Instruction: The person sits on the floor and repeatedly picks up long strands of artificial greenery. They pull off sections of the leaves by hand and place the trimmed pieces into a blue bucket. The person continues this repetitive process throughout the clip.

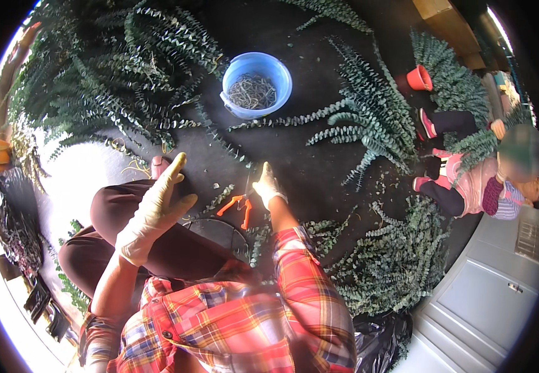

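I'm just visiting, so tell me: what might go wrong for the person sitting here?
The orange-handled shears lie close to the gloved right hand, handles spread; it might brush the blades. A leafy stem stretches along the floor just below the blue bucket; it could snag. The uncovered bucket holds thin strands, which may spill if it gets knocked.

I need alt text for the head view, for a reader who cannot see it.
A pale-gloved left hand, spread open, and right hand are held out, with orange-handled shears near the right one on a dark floor. Around are a blue bucket of thin stems and heaped leafy branches; another person is at far right.
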Motion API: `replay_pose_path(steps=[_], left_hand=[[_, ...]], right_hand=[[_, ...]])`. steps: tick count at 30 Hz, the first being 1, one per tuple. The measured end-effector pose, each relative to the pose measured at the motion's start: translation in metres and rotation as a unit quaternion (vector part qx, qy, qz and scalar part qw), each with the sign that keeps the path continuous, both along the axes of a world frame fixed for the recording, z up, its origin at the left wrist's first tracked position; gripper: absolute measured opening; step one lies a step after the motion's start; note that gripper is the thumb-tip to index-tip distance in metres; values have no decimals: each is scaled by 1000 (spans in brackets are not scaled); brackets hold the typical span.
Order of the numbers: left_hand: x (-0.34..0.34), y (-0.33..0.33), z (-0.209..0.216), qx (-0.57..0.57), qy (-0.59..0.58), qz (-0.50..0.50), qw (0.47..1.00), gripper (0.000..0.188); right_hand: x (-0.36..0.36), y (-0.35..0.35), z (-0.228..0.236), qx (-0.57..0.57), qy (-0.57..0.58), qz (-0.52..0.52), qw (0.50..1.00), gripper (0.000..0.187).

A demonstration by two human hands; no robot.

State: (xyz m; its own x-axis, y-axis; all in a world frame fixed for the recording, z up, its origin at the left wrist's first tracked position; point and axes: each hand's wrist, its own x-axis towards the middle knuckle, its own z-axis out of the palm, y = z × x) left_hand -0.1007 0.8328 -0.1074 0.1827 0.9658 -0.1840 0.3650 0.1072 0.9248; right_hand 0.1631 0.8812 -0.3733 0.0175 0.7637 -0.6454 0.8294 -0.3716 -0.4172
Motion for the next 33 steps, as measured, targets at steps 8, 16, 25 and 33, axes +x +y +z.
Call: replay_pose_path(steps=[8, 16, 25, 33], left_hand=[[6, 5, 8, -38, -15, -15, 999, 75], [10, 5, 8, 31, 50, -16, 998, 75], [9, 5, 7, 45, 111, -32, 992, 76], [20, 10, 11, 58, 98, -30, 993, 74]], right_hand=[[-15, 0, -12, 6, -93, 50, 994, 37], [45, 9, 84, 223, -79, 65, 969, 21], [249, 67, 248, 530, -307, -12, 790, 42], [200, 100, 154, 394, -99, -48, 913, 32]])
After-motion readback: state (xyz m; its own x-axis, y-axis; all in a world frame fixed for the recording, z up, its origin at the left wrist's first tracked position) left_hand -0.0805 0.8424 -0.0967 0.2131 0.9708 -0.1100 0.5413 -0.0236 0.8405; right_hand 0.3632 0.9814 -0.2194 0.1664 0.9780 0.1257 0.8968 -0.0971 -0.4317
